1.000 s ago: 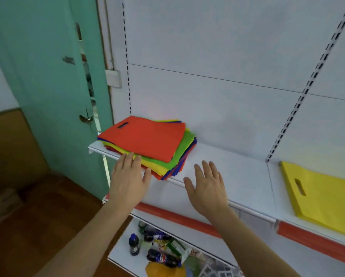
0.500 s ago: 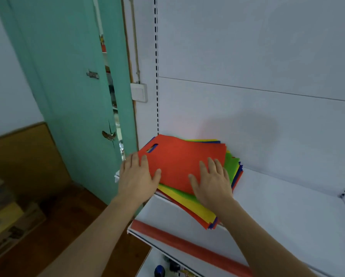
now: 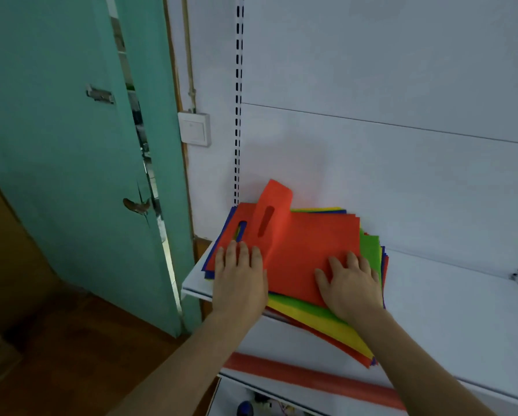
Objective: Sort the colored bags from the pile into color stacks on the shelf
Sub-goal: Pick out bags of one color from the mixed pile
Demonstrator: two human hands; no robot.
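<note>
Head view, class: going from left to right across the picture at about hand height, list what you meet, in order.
Teal door → left hand → top red bag of the pile → right hand → bare white shelf.

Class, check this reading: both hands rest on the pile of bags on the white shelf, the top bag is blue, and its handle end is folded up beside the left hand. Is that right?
Not quite. The head view shows the top bag is red, not blue; blue shows only at edges lower in the pile. The rest stands: the left hand and right hand rest on the pile on the white shelf, and the top bag's handle end is folded up beside the left hand.
</note>
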